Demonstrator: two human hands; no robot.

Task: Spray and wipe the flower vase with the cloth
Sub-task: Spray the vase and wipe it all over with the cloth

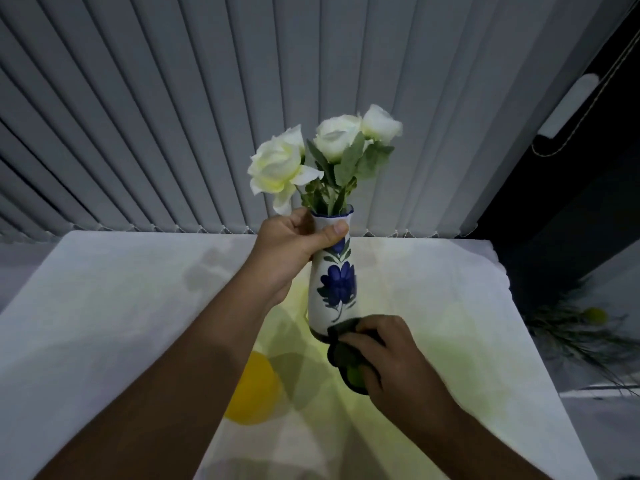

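A tall white flower vase (334, 289) with blue painted flowers stands upright over the table, holding white roses (277, 164) with green leaves. My left hand (294, 251) wraps around the vase's neck just under its rim. My right hand (384, 351) grips a dark green cloth (346, 358) pressed against the vase's base. I cannot tell whether the base touches the table. No spray bottle is clearly visible.
A white cloth covers the table (104, 323). A yellow round object (252, 389) lies partly hidden under my left forearm. Grey vertical blinds (207, 116) hang behind. Dark feathery foliage (581, 327) sits off the table's right edge.
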